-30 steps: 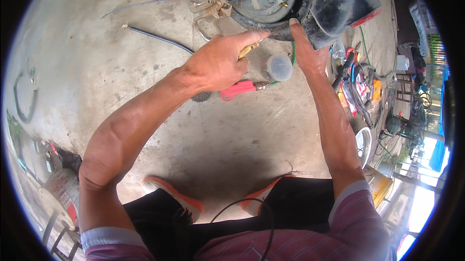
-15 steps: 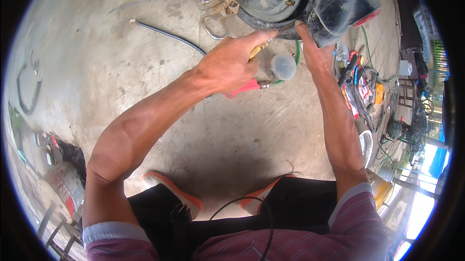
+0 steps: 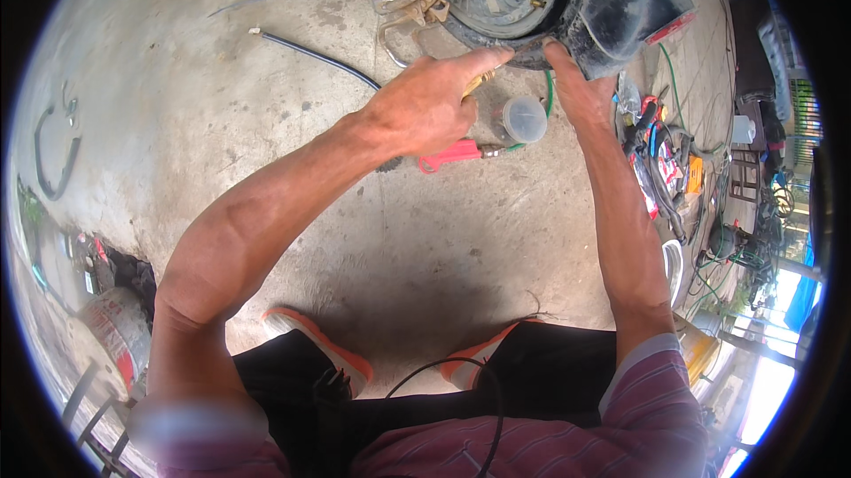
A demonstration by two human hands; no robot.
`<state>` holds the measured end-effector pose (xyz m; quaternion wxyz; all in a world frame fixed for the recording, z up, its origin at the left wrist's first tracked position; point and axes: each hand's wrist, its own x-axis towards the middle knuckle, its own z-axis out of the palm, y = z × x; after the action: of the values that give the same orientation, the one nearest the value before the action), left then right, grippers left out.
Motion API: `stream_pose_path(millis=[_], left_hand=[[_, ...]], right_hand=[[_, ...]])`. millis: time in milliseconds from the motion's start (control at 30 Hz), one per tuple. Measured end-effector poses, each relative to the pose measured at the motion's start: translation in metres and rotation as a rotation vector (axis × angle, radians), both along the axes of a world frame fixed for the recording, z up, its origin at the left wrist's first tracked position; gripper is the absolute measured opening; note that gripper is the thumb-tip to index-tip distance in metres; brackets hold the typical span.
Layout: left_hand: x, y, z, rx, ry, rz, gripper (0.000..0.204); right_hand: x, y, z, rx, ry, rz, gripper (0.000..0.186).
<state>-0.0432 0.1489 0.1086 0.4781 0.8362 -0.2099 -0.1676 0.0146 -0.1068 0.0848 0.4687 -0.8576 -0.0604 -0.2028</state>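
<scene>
head view: left hand is closed around a yellow-handled tool, just beside the tire; the tool's tip cannot be made out; right hand grips the tire, thumb uppermost, fingers hidden; tire sits right of top centre, beside a black mudguard; translucent round container and red air gun lie on the concrete floor.
</scene>
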Motion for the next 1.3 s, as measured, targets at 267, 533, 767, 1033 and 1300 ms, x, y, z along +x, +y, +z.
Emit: stream_pose_path(millis=[267,533,767,1033,1300], left_hand=[[0.000,-0.004,-0.013,-0.093,-0.040,0.019,0.069],[-0.019,-0.011,-0.033,-0.019,-0.040,0.083,0.069],[-0.017,-0.016,-0.022,-0.084,-0.031,0.110,0.068],[-0.014,-0.011,-0.020,-0.097,-0.124,0.088,0.067],[-0.016,-0.009,-0.035,-0.042,-0.146,0.098,0.067]], right_hand=[[0.020,-0.020,-0.020,-0.109,-0.250,0.039,0.053],[0.019,-0.026,-0.012,-0.212,-0.228,0.090,0.044],[0.020,-0.026,-0.013,-0.236,-0.233,0.057,0.049],[0.024,-0.030,-0.017,-0.189,-0.294,0.113,0.060],[0.021,-0.028,-0.013,-0.144,-0.217,0.112,0.061]])
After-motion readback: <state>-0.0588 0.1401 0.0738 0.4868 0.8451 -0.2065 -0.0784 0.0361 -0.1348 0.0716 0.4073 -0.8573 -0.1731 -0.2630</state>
